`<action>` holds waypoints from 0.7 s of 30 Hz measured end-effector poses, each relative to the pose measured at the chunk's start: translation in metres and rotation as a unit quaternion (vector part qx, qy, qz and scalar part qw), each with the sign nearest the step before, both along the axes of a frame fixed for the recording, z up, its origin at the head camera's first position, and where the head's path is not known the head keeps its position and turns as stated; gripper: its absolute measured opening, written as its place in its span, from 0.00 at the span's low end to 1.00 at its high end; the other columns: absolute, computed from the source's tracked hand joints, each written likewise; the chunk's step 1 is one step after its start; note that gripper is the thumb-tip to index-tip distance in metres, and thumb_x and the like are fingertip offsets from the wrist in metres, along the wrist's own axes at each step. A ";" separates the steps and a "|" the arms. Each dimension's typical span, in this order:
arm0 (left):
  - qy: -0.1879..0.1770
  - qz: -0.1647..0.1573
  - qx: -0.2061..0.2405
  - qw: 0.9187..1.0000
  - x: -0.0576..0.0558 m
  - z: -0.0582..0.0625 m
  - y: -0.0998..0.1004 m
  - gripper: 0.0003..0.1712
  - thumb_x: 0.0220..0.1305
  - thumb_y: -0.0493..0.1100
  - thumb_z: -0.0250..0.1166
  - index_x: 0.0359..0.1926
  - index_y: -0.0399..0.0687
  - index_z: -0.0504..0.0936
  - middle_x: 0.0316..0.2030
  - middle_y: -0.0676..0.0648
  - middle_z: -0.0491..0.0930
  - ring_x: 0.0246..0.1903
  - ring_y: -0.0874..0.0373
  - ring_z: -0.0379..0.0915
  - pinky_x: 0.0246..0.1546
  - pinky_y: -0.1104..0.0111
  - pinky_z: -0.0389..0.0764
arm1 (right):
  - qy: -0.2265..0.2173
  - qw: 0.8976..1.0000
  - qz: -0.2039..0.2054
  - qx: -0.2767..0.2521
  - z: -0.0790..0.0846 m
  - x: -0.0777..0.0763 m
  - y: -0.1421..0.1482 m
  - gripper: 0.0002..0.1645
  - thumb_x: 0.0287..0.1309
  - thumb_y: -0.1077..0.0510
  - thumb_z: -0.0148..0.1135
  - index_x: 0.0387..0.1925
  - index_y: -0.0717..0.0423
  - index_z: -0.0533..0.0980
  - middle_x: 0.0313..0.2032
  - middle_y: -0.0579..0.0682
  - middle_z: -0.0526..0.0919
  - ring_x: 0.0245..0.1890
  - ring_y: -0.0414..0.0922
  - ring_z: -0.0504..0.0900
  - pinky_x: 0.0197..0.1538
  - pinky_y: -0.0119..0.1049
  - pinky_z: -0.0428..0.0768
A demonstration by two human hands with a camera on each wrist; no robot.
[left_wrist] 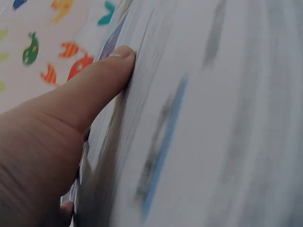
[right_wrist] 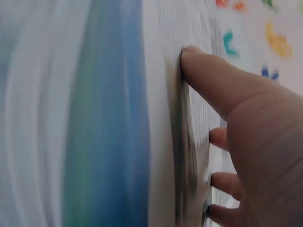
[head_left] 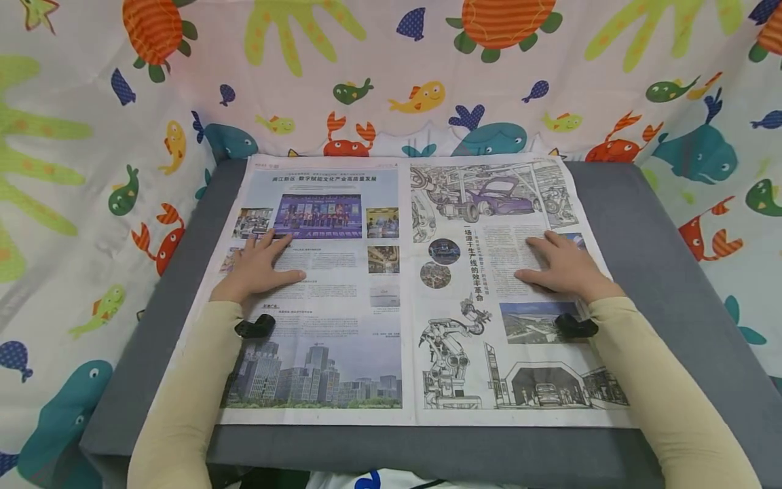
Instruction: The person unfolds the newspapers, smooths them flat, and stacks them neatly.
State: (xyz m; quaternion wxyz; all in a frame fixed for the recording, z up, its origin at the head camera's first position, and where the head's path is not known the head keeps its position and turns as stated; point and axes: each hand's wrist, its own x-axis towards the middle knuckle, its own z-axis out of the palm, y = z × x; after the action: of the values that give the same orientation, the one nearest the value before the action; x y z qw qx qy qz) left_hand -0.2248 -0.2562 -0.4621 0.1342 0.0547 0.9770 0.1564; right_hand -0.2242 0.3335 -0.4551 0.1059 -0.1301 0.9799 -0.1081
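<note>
An unfolded newspaper lies flat on a grey table, its centre fold running front to back. On its left page rests my left hand, fingers spread, just below a purple group photo. My right hand lies spread on the right page, beside a column of text and above a landscape photo. In the left wrist view the left thumb touches the printed sheet. The right wrist view shows the right thumb on the paper, with other fingertips against it. Neither hand grips anything.
The grey tabletop shows on both sides of the newspaper and along its front edge. A white cloth printed with sea animals hangs behind and at the sides. Small black wrist cameras sit at both cuffs.
</note>
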 end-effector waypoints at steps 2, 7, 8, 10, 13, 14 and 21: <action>0.002 0.018 -0.004 1.000 0.002 0.001 -0.016 0.63 0.57 0.74 0.66 0.82 0.54 0.48 0.81 0.33 0.36 0.78 0.24 0.22 0.69 0.24 0.30 | -0.001 1.000 -0.014 -0.001 0.000 0.000 0.020 0.56 0.60 0.28 0.62 0.76 0.60 0.60 0.74 0.77 0.54 0.71 0.77 0.56 0.65 0.78 0.61; 0.012 0.041 0.001 0.999 0.005 0.001 -0.037 0.65 0.54 0.75 0.67 0.82 0.53 0.50 0.81 0.32 0.38 0.77 0.23 0.26 0.69 0.24 0.31 | 0.000 0.999 -0.038 -0.015 -0.002 0.001 0.044 0.56 0.59 0.30 0.65 0.75 0.61 0.60 0.73 0.76 0.56 0.69 0.78 0.57 0.64 0.78 0.61; 0.012 0.041 0.001 0.999 0.005 0.001 -0.038 0.65 0.54 0.75 0.67 0.82 0.53 0.50 0.81 0.32 0.38 0.77 0.23 0.26 0.69 0.24 0.31 | 0.001 0.999 -0.039 -0.016 -0.002 0.001 0.046 0.56 0.59 0.30 0.65 0.75 0.61 0.61 0.73 0.75 0.55 0.70 0.77 0.57 0.64 0.78 0.61; 0.012 0.041 0.002 0.999 0.005 0.001 -0.038 0.65 0.54 0.76 0.67 0.82 0.53 0.50 0.81 0.32 0.38 0.78 0.23 0.26 0.69 0.24 0.31 | 0.000 0.999 -0.039 -0.017 -0.002 0.001 0.045 0.56 0.59 0.30 0.65 0.76 0.61 0.60 0.73 0.76 0.55 0.70 0.78 0.56 0.65 0.77 0.60; 0.009 0.040 -0.003 0.999 0.004 0.000 -0.038 0.64 0.55 0.76 0.66 0.82 0.53 0.49 0.81 0.32 0.37 0.78 0.23 0.26 0.69 0.25 0.31 | -0.002 0.999 -0.040 -0.016 -0.001 0.001 0.045 0.56 0.60 0.31 0.65 0.76 0.62 0.60 0.73 0.77 0.54 0.70 0.78 0.55 0.66 0.77 0.59; 0.009 0.040 -0.005 0.999 0.004 -0.001 -0.038 0.64 0.56 0.75 0.66 0.82 0.53 0.49 0.81 0.32 0.37 0.78 0.23 0.26 0.69 0.25 0.31 | -0.002 0.999 -0.040 -0.016 -0.001 0.001 0.044 0.56 0.60 0.31 0.65 0.76 0.62 0.60 0.73 0.77 0.53 0.70 0.78 0.55 0.66 0.77 0.59; 0.006 0.039 -0.009 0.999 0.005 -0.002 -0.036 0.63 0.56 0.75 0.66 0.82 0.53 0.48 0.81 0.33 0.36 0.78 0.23 0.25 0.69 0.25 0.30 | -0.008 0.999 -0.041 -0.017 -0.003 0.003 0.045 0.56 0.60 0.31 0.64 0.75 0.63 0.60 0.73 0.78 0.53 0.70 0.79 0.54 0.66 0.78 0.58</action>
State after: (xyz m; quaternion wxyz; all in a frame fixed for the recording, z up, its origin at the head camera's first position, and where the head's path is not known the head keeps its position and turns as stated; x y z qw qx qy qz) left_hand -0.2199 -0.2922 -0.4644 0.1229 0.0159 0.9805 0.1525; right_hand -0.2217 0.3790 -0.4580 0.1065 -0.0905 0.9816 -0.1304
